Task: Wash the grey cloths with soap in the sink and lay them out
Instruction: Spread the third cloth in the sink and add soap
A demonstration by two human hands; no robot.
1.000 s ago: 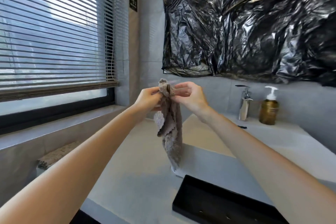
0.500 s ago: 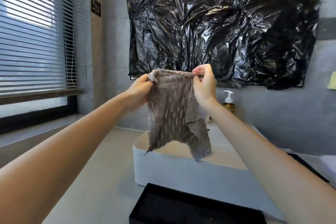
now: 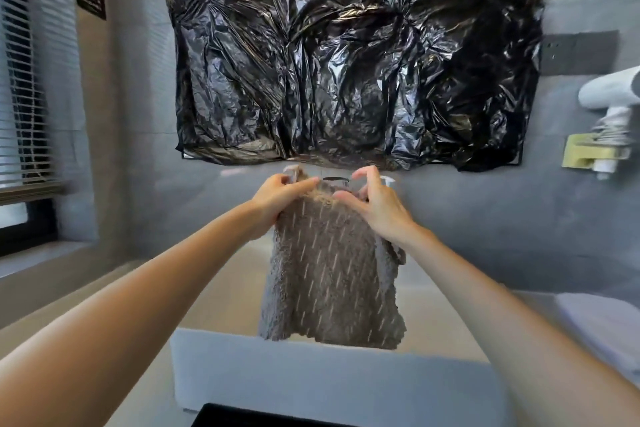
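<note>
1. Two bare forearms reach forward from the bottom corners, over a black tray at the lower edge and the white sink just behind it.
2. Above the sink hangs the grey cloth, spread flat, its ragged lower edge meeting the sink's near rim in this view.
3. At the cloth's top left corner, the left hand grips with fingers curled round the bunched edge.
4. At the top right edge, the right hand pinches the cloth between thumb and curled fingers. The cloth drops below both hands.
5. Behind them, a crumpled black plastic sheet covers the grey wall, and a window blind shows at far left.
</note>
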